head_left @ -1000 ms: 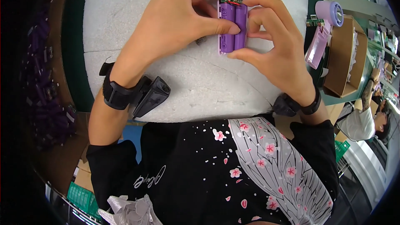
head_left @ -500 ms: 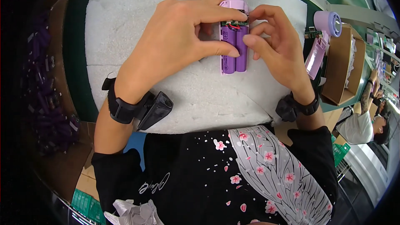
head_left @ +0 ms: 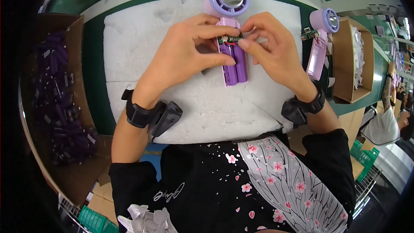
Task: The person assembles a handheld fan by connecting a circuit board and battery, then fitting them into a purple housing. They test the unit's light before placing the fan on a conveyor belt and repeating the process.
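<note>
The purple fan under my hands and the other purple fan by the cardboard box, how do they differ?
The fan in the middle lies on the white foam pad, gripped by the left hand and right hand; the fan on the right lies untouched off the pad. The middle fan's handle shows two purple cells; the right fan's does not. Both have round lilac heads.

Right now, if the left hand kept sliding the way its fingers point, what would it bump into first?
Likely the right hand: the left hand points rightward across the open purple fan handle, and their fingertips nearly meet over the small circuit board.
</note>
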A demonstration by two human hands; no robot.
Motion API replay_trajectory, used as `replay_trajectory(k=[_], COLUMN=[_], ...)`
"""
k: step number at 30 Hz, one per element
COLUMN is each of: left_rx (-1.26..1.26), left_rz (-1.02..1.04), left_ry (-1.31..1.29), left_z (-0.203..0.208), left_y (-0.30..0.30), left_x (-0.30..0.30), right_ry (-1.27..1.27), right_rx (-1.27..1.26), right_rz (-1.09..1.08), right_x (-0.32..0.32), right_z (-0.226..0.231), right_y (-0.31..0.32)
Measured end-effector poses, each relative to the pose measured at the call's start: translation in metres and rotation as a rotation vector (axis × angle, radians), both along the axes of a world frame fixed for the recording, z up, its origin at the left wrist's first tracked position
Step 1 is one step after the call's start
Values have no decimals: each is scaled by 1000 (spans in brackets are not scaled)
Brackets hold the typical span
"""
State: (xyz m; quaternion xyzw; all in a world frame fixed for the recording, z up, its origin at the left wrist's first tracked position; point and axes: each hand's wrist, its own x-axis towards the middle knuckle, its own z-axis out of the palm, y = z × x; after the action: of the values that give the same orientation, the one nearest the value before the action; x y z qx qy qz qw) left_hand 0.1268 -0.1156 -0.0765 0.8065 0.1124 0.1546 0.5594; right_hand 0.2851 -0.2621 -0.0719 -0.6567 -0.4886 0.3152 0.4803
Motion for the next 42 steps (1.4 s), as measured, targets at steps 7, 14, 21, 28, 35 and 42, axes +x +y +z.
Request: replay_trajectory(k=[7,14,21,28,35,42], left_rx=[-68,-6,30,9,36,94], left_rz=[10,-21,-40,-71,13,281], left_ry=[-34,102,118,112,28,-33], left_z=[-5,-7,-7,-7,-9,-15], left_y=[-23,-27,-22,-19,-21,14], left_x=[1,-1,1,0,-3,0], right_ry=[-283,-346,-330,-777,-836,-1016], right_rx=[131,116,-54,29,0,82], right_rz=[-46,-49,79,323,325,-161], right_x=[-15,-21,-10,-23,-23,43], right_z=[3,-4,3,21,16,3], right_y=[-13,-21,-26,-44,-38,61])
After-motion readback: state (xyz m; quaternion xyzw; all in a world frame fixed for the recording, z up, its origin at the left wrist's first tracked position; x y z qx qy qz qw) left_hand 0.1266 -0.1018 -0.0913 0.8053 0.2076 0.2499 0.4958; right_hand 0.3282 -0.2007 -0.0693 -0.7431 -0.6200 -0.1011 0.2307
